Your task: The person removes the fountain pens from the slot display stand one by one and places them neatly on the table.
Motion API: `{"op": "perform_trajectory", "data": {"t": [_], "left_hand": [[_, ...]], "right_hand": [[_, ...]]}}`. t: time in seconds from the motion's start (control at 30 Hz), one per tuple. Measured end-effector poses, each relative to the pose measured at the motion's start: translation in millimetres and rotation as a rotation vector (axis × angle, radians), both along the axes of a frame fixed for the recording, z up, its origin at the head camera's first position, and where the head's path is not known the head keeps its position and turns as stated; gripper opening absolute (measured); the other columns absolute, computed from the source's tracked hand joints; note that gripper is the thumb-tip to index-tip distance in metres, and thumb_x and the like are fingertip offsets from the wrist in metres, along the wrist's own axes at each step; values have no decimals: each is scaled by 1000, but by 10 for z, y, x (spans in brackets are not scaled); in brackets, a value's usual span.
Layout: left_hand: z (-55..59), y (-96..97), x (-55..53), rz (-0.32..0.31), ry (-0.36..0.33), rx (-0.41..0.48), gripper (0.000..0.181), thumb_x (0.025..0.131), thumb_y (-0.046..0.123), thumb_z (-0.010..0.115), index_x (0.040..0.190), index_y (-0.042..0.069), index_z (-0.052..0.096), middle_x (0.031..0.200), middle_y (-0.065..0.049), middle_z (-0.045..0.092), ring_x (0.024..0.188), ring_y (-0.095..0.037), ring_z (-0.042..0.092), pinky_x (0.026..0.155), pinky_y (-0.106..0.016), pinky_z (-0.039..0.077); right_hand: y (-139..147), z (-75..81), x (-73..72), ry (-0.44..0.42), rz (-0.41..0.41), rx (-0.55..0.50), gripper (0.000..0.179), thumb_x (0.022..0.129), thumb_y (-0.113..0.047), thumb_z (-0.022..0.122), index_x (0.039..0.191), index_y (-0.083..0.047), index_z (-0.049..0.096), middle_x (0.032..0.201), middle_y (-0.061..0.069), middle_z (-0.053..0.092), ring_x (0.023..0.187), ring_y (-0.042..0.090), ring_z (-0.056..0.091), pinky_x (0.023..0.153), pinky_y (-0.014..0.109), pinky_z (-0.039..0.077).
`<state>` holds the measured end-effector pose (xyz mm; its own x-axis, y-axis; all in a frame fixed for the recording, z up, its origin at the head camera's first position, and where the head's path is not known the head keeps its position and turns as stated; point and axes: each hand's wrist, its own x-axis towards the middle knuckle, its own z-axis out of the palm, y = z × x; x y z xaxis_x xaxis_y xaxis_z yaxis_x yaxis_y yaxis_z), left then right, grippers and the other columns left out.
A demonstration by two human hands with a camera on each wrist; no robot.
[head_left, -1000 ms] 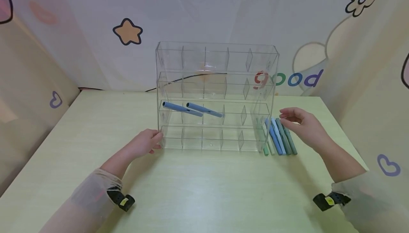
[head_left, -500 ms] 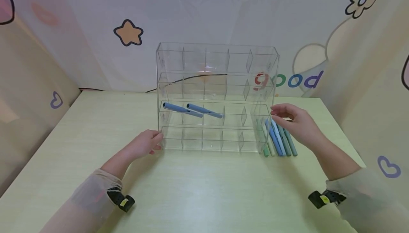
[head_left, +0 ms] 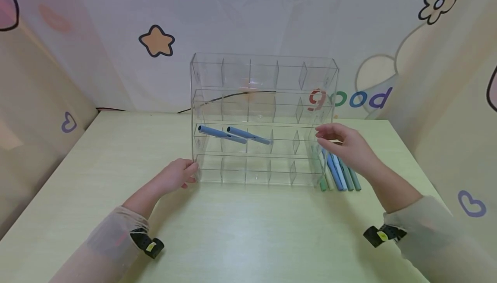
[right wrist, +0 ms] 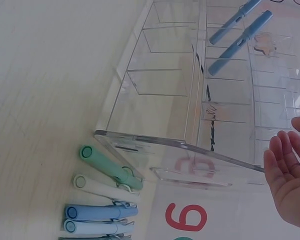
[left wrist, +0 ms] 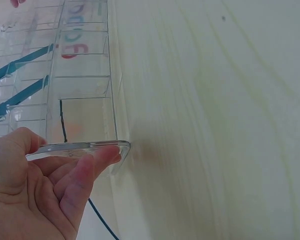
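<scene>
A clear acrylic rack [head_left: 258, 162] with tiers of divided compartments stands on the table. Its lower left side panel is pinched by my left hand [head_left: 179, 175], thumb on one face and fingers on the other, as the left wrist view shows. Two blue pens [head_left: 221, 134] lie slanted in the second tier from the bottom, toward the left. My right hand [head_left: 349, 143] is at the rack's right side panel, fingers loosely bent with nothing between them; in the right wrist view the fingertips are right by the panel's edge. Below that hand lies a row of pens [head_left: 341, 175] in greens, blues and white.
The pens on the table sit close against the rack's right side, some seen through its clear panel. A pale wooden table [head_left: 248, 231] carries everything. Behind it hangs a printed cloth [head_left: 248, 15] with a star, a flower and coloured letters.
My right hand has moved left, from above the pen row to the rack's right side panel. The left hand, the rack and the two blue pens have stayed in place.
</scene>
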<state>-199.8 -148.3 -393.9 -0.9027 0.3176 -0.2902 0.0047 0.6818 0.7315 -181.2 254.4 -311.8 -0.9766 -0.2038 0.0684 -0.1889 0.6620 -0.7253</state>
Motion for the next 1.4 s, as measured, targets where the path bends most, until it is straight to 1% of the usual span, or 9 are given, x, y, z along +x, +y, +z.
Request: {"op": "perform_trajectory", "data": {"t": [0.07,0.17,0.2,0.27,0.5,0.63,0.93,1.13,1.4], "left_hand": [[-4,-2,-2,-3,3,0,42,98,19,33,122,-10,51,124,-29,53,97,-32,63,66,-33,50],[-4,-3,-3,-3,5,0,41,98,19,33,120,-10,52,122,-29,54,96,-32,64,65,-33,51],[-2,-3,-2,-2,5,0,41,98,19,33,120,-10,52,122,-29,54,96,-31,64,65,-33,51],[-5,-2,-3,0,3,0,40,98,19,33,118,-10,53,121,-29,55,96,-31,64,65,-33,50],[-22,0,-8,5,-5,4,39,99,19,33,116,-9,54,122,-28,54,96,-31,64,66,-33,51],[-22,-8,-7,0,5,6,40,98,19,33,116,-9,54,122,-29,54,96,-31,64,65,-33,51],[24,7,23,-11,8,13,42,98,19,32,119,-11,52,125,-30,51,98,-33,63,66,-34,51],[49,15,38,-8,0,13,43,98,19,32,122,-11,51,126,-31,50,99,-33,63,66,-34,51],[25,14,28,-7,-6,13,43,99,19,32,125,-12,49,126,-31,50,99,-33,63,67,-34,51]], "right_hand": [[-35,-11,-25,4,5,5,36,94,-18,56,126,-2,51,118,15,58,108,27,53,85,25,47],[-89,-22,-60,6,16,-9,35,94,-16,56,125,-2,52,118,15,58,108,27,53,91,39,45],[-109,-23,-67,7,21,-14,35,93,-16,56,125,-2,52,118,16,58,108,27,53,92,42,44],[-144,-25,-82,8,34,-22,36,94,-17,56,126,-1,52,118,17,57,109,28,52,94,45,42],[-274,-25,-139,2,63,-41,34,93,-15,57,125,-2,53,117,16,58,108,26,53,94,43,42],[-350,-48,-189,5,70,-48,33,93,-14,58,124,-2,54,116,14,59,108,25,53,93,42,43],[-518,-76,-281,22,88,-74,32,91,-11,59,122,-2,55,114,13,60,105,24,55,91,38,45],[-642,-97,-313,25,109,-102,30,91,-9,60,120,-3,57,112,11,61,104,22,56,90,36,46],[-838,-115,-342,10,134,-148,29,90,-7,60,119,-3,58,110,12,61,101,21,56,89,34,46]]}}
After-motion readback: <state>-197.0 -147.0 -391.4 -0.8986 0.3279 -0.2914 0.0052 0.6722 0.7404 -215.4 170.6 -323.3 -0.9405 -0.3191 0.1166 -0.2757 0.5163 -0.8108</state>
